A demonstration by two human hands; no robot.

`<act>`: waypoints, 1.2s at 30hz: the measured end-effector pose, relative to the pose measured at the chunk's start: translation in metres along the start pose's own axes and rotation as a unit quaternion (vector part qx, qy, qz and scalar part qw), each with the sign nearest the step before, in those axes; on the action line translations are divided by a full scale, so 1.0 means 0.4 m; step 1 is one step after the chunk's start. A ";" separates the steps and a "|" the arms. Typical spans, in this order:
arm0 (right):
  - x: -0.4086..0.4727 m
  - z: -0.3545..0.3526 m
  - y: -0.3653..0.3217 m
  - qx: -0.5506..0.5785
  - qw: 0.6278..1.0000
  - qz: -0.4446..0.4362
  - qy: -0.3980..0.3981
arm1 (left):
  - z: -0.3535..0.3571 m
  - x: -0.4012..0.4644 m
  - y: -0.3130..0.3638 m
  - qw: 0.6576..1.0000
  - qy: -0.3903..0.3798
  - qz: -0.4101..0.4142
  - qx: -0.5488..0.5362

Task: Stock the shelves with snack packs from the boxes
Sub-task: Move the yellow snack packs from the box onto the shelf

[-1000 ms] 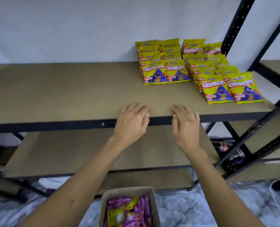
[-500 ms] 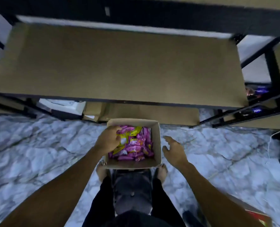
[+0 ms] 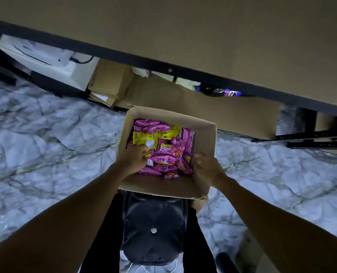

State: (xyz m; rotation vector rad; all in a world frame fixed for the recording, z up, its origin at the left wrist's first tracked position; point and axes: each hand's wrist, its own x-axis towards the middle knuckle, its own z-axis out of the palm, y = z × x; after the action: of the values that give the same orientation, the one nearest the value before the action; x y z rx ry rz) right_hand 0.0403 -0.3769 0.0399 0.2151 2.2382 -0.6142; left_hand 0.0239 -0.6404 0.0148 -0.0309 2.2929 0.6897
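Two bare forearms reach down from the near edge of the view, on either side of a dark device [image 3: 153, 229] worn at the person's front. Left hand [image 3: 133, 158] is inside an open cardboard box [image 3: 205, 134], at its near-left corner, fingers curled round a yellow snack pack [image 3: 147, 154] at the pack's lower end. Right hand [image 3: 207, 167] sits at the near-right corner of the box, fingers clenched; whether they grasp the box wall, a pack or nothing cannot be told.

Box stands on a marble-patterned floor [image 3: 45, 150], flaps open, upright. Contents: mostly pink snack packs [image 3: 164, 160], lying loose and overlapping, filling the bottom. Further yellow snack packs [image 3: 144, 137] lie toward the far-left corner, on top of the pink ones.

Beyond the box, a brown board [image 3: 222, 113] of the lowest shelf level lies just above the floor. On the floor beneath the rack: a smaller carton [image 3: 110, 79], a white appliance [image 3: 45, 58] to its left, and a dark bottle [image 3: 219, 92] with a blue label lying on its side.

Farthest, a dark metal rail [image 3: 124, 58] edges the shelf board [image 3: 203, 30] above; that board carries no packs in the part seen.
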 end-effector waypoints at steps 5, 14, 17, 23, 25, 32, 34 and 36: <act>0.175 0.087 0.016 0.156 0.984 0.080 0.020 | 0.085 0.127 -0.107 0.999 -0.001 -0.002 0.051; 0.447 0.306 0.025 0.401 0.909 0.090 -0.061 | 0.277 0.358 -0.287 0.993 -0.003 0.035 0.114; 0.557 0.371 0.000 0.493 0.864 0.083 -0.048 | 0.308 0.434 -0.342 0.980 0.030 0.072 0.181; 0.715 0.465 -0.009 0.602 0.779 0.150 -0.084 | 0.409 0.535 -0.405 0.944 0.035 0.063 0.322; 0.740 0.488 -0.009 0.614 0.766 0.173 -0.083 | 0.442 0.557 -0.420 0.938 0.050 0.061 0.338; 0.759 0.597 0.057 0.466 0.851 0.115 0.214 | 0.501 0.602 -0.460 0.937 0.086 0.077 0.329; 0.717 0.604 0.095 0.318 0.889 0.083 0.319 | 0.511 0.584 -0.465 0.963 0.099 0.083 0.239; 0.671 0.590 0.120 0.207 0.900 0.024 0.384 | 0.511 0.567 -0.470 0.984 0.145 0.064 0.086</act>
State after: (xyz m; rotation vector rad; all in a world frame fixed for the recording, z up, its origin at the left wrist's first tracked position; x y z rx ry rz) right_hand 0.0301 -0.4628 -0.3100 0.8531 2.7976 -1.1233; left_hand 0.0299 -0.6624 -0.3431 0.1035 2.6467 0.5787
